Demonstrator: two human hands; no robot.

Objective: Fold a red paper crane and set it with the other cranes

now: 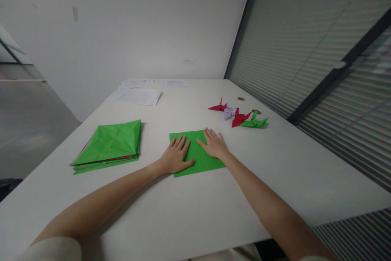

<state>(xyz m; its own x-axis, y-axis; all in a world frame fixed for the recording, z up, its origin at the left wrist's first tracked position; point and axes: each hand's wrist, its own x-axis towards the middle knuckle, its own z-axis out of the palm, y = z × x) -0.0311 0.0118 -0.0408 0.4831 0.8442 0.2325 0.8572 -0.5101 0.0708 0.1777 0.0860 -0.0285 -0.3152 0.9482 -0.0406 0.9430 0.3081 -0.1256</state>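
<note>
A flat sheet of green paper [200, 157] lies on the white table in front of me. My left hand [177, 156] rests on its left side, palm down with fingers spread. On the upper right part of the sheet lies my right hand [214, 145], also flat with its fingers stretched out. Neither hand grips anything. The sheet looks smooth where it shows; parts of it are hidden under both hands.
Left of the sheet is a stack of creased paper [117, 141], green on top with red edges showing. Several folded paper cranes, including a green one [255, 122], sit at the right. Printed sheets [139, 96] lie at the far left. A blind-covered window [305, 49] borders the right side.
</note>
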